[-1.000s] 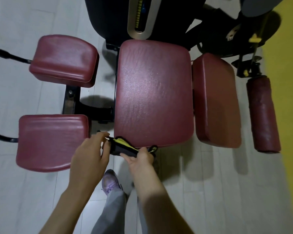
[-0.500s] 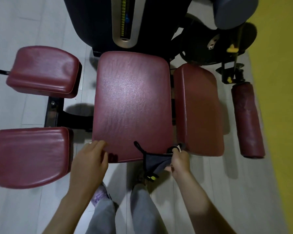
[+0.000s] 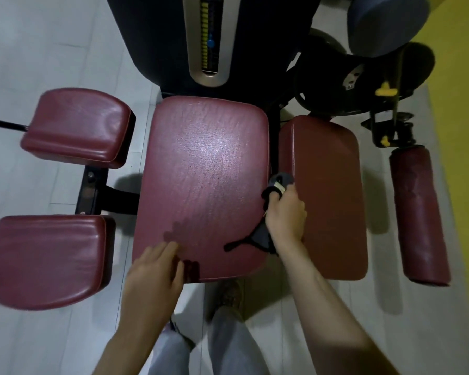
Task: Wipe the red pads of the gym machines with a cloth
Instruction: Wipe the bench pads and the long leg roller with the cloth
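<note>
Right hand [image 3: 284, 215] gripping the dark cloth [image 3: 278, 182] slid up along the right edge of the seat pad [image 3: 206, 180] (left hand [image 3: 155, 269] flat-open at its front). Wiping's on; next prob sweep across it.

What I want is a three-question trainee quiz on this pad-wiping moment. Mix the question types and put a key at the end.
1. Which hand grips the cloth?
2. Where on the centre pad is that hand? A: near edge. B: right edge, beside the neighbouring side pad. C: left edge.
3. True or false: the left hand is curled round something.
Key: 1, the right hand. 2, B. 3, false: its fingers are straight and hold nothing.
</note>
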`<action>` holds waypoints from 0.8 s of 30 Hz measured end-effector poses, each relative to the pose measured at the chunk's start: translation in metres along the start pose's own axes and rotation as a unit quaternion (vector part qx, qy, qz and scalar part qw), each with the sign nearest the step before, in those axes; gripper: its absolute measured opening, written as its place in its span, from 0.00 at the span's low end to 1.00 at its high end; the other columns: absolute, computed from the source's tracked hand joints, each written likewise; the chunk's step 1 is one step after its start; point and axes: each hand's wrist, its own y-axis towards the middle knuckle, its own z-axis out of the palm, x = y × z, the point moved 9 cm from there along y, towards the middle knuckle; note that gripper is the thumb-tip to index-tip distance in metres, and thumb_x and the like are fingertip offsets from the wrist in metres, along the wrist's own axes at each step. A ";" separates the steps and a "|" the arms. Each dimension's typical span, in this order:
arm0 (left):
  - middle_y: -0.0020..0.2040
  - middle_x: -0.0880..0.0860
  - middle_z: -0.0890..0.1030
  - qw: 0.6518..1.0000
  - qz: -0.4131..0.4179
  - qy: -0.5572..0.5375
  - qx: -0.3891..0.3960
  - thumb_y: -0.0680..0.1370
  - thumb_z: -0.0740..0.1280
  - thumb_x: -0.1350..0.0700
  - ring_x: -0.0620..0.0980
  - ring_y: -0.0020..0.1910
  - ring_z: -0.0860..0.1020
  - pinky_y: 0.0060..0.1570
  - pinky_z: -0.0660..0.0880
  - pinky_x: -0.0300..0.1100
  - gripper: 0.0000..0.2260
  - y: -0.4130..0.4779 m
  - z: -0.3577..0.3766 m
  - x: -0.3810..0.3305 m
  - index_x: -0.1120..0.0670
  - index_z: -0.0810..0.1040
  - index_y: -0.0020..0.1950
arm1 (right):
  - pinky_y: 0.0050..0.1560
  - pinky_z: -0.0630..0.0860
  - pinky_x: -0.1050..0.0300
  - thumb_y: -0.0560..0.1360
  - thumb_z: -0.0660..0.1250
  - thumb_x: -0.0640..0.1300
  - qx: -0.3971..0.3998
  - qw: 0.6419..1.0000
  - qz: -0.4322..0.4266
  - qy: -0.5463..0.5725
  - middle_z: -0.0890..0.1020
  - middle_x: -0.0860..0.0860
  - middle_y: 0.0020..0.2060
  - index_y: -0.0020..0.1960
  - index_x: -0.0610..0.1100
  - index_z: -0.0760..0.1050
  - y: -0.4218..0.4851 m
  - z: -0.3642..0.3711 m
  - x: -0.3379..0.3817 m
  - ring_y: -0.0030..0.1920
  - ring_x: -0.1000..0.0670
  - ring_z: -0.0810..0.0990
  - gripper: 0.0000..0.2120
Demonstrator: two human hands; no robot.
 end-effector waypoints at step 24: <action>0.46 0.49 0.77 0.992 0.124 -0.014 0.024 0.74 0.71 0.59 0.54 0.42 0.74 0.37 0.71 0.47 0.08 0.096 0.045 -0.126 0.51 0.78 0.52 | 0.57 0.74 0.54 0.73 0.69 0.35 -0.061 0.974 -0.212 0.050 0.78 0.51 0.56 0.65 0.47 0.79 0.119 -0.061 -0.020 0.57 0.48 0.77 0.21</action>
